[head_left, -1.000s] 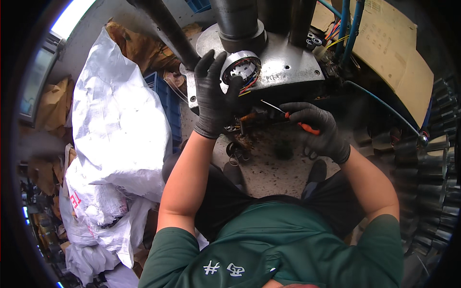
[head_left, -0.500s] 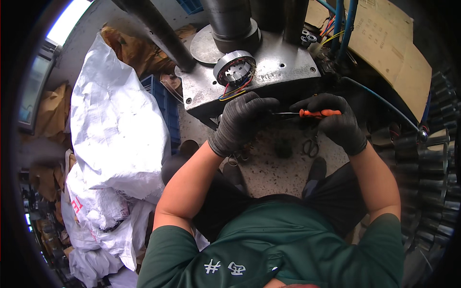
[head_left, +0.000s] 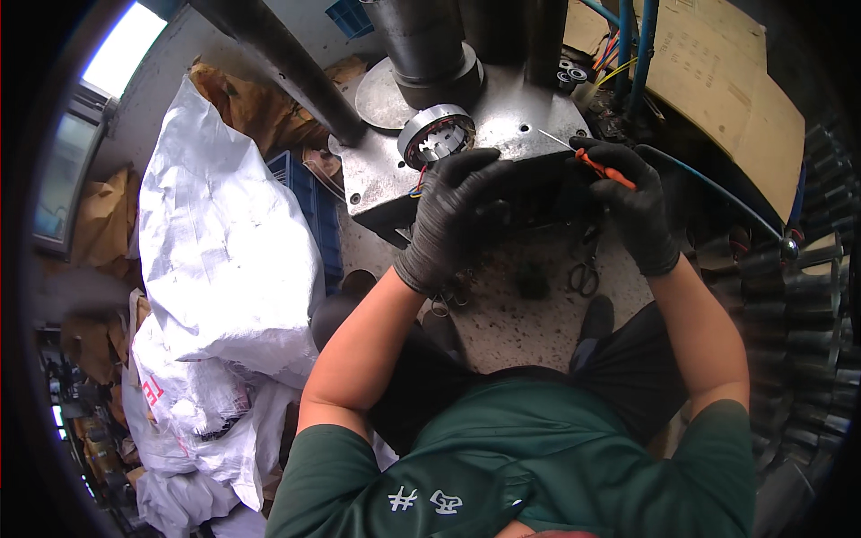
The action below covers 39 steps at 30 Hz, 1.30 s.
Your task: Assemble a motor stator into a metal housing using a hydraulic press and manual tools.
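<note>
An orange-handled screwdriver (head_left: 608, 169) is gripped in my gloved right hand (head_left: 635, 204), its thin shaft pointing up and left over the front edge of the metal press table (head_left: 502, 134). Close to that edge, my gloved left hand (head_left: 453, 215) has its fingers stretched and parted from the thumb, with nothing seen in it. Just beyond the left fingers, a ring-shaped motor stator (head_left: 437, 134) leans tilted on the table. Coloured wires (head_left: 418, 186) hang from it, partly hidden by the left hand.
Thick steel columns (head_left: 417, 54) rise from the table. White woven sacks (head_left: 224, 233) and a blue crate (head_left: 309, 211) stand at left. Scissors (head_left: 584, 278) hang below the table's front. Cardboard (head_left: 726, 108) and stacked metal cylinders (head_left: 812, 296) are at right.
My right hand has moved up a little, swinging the screwdriver's tip from pointing left to up and left. The left hand has turned, its fingers now extended nearer the stator.
</note>
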Motion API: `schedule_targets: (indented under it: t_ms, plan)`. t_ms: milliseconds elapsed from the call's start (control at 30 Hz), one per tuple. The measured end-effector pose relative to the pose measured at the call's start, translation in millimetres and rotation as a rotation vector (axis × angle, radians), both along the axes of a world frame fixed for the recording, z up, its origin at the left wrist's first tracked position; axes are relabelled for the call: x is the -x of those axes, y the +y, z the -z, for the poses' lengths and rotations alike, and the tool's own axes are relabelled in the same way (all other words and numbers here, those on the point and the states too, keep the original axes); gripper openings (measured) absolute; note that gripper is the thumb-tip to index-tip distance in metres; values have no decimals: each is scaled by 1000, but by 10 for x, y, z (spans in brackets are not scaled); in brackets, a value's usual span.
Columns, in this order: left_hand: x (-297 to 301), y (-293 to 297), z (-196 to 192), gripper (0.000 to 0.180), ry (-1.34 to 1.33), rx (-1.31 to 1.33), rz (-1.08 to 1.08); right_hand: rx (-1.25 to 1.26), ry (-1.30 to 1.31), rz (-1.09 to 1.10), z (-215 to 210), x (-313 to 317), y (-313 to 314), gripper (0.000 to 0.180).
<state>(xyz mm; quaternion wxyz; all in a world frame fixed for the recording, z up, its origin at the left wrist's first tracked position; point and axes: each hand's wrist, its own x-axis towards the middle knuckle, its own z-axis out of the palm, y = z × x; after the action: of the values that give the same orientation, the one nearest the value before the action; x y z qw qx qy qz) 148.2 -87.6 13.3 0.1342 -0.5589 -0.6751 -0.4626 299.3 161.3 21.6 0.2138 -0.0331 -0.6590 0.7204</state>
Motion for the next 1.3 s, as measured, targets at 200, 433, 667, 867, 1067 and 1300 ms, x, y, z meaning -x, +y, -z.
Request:
schedule_targets:
  t_ms: [200,433,667,867,1067,1300]
  plan:
    - [538,163,-3,64,62,-156,-479,-549,258,125,38,353,-496,39]
    - [789,177,234,67,-230,-4,-580,-170,70,-259,-94,757,-925,41]
    - [865,146,313,52,-259,-26,-540,-916,378,51,138,883,-842,38]
    - [886,132,306,52,-267,-39,-557,-877,40,219,526,916,-500,40]
    - [874,127,327,56,-292,-63,-526,-818,439,91,239,972,-923,34]
    - [907,99,383,58,-242,-5,-535,-908,21,123,335,969,-604,34]
